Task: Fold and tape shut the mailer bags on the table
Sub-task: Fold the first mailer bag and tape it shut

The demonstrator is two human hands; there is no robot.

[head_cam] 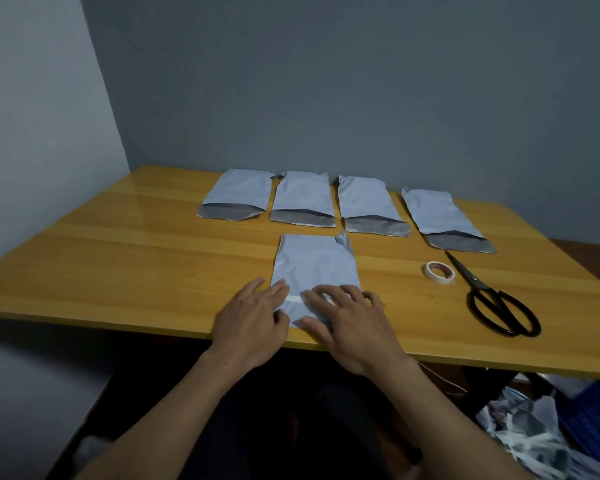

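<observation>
Left hand (253, 320) and right hand (355, 323), fingers spread flat, press the nearest mailer bag (316, 265) at the front edge of the table (146, 258); tape roll (439, 272) and scissors (492, 299) lie well apart rightward.

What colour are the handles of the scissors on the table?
Black; the scissors show plainly in the head view, right of the tape roll.

My view: left hand (252, 322) and right hand (357, 327) bare. Left forearm (174, 403), right forearm (440, 410) bare to frame edge. Small dark spot on left forearm. Dark clothing (284, 427) over lap.
</observation>
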